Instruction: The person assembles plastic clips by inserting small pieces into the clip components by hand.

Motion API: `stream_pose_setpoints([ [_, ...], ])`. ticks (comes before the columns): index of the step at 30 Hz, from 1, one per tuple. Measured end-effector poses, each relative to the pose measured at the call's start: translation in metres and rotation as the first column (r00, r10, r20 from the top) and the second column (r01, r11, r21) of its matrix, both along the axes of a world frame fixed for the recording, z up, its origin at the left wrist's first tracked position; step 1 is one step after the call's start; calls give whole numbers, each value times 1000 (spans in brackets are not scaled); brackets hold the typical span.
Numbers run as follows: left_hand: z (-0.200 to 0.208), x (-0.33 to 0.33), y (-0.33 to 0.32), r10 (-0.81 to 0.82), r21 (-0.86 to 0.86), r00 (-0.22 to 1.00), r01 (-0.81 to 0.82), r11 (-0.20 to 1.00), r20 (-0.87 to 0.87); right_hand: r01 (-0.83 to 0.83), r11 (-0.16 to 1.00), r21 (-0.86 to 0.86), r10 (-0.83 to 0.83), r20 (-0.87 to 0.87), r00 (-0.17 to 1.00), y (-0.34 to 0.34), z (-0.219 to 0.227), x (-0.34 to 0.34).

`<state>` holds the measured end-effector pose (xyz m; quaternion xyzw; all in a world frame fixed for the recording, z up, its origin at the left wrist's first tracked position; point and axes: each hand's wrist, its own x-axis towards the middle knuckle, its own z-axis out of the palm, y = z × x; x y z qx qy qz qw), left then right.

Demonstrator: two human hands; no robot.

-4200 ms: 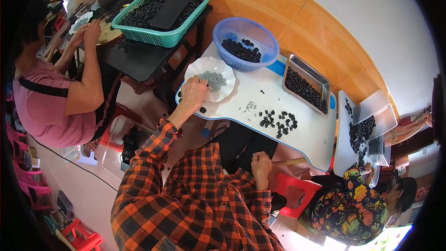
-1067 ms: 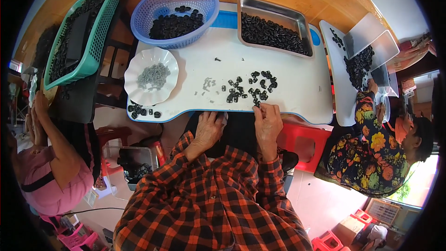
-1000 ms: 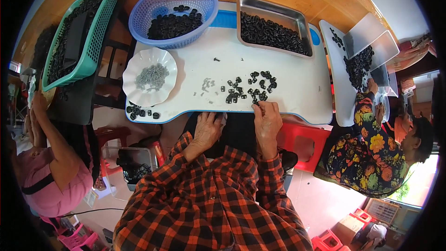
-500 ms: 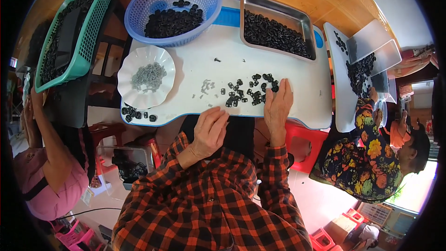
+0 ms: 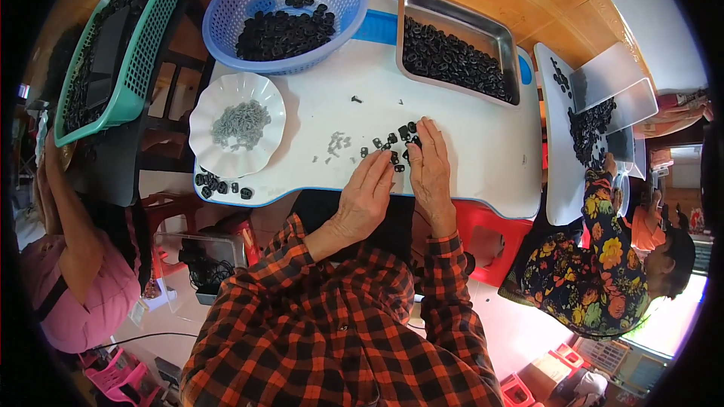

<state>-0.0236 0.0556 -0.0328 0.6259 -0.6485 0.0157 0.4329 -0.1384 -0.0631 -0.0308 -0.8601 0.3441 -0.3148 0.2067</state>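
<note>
My left hand lies over the near edge of the white table, its fingers stretched out toward a loose group of small black plastic parts. On the other side of that group, my right hand rests with its fingers straight and its palm turned inward. The two hands flank the parts, and some pieces are hidden beneath the fingers. Neither hand grips anything that I can see. Small grey pieces are scattered left of the parts. A white scalloped plate with a heap of similar grey pieces stands farther left.
A blue basket and a metal tray, both with black parts, stand at the back. More black parts lie by the plate. A green basket is far left. People work on both sides; a red stool stands at right.
My right hand has moved left, drawing the black parts into a tighter group. My left hand has shifted slightly right, so the hands are closer together.
</note>
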Motion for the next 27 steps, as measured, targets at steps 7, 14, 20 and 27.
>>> stream_pose_setpoints([
  [7, 3, 10, 12, 17, -186, 996, -33, 982, -90, 12, 991, 137, -29, 119, 992, 5, 12, 12],
  [14, -28, 4, 57, -19, -201, 985, -15, 980, -171, 51, 995, 88, -62, 121, 991, 8, 13, 12],
  [20, -57, 10, 70, -122, 49, 977, 132, 990, -176, -81, 988, -130, 77, -33, 996, 25, 18, 32],
  [27, -82, 13, 64, -44, 89, 974, 65, 994, -224, -162, 978, -134, 150, -97, 984, 31, 13, 47],
])
